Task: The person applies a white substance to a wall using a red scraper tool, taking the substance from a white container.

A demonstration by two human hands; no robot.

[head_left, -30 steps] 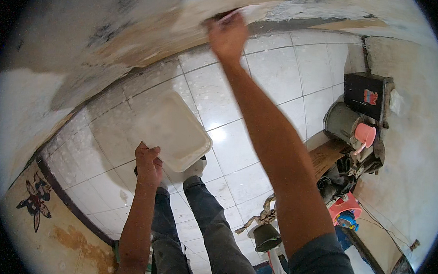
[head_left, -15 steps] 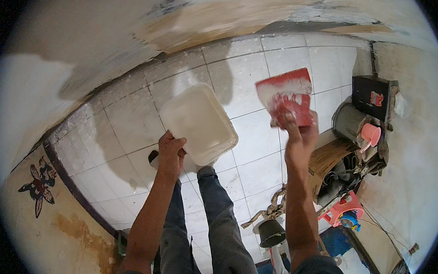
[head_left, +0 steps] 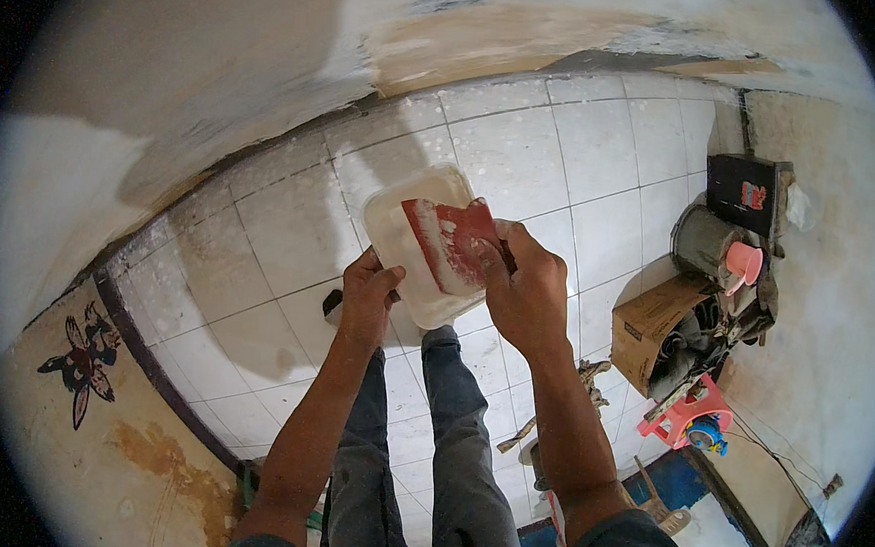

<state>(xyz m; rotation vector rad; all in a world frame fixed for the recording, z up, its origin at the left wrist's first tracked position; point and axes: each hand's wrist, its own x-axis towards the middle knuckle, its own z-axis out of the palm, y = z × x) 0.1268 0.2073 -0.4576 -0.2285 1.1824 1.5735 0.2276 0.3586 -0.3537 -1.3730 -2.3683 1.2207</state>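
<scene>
At the far left a dark flower-like motif is painted on a mottled, ochre-stained wall surface, bordered by a dark strip along the floor edge. Above it the plastered wall runs pale and smooth, with a raw tan patch higher up. The glossy white floor tiles are square and speckled with pale splashes. The left hand grips the near edge of a flat, square white board with rounded corners, fingers curled under it and thumb on top; the board is held level in the air above the tiles, in front of the person's grey trouser legs. The right hand is clenched around the handle of a red-bladed trowel, whose thin rectangular blade lies flat against the board's top, smeared with white paste. Further right sit a brown cardboard box, a grey bucket with a small pink cup, and a pink plastic stool
</scene>
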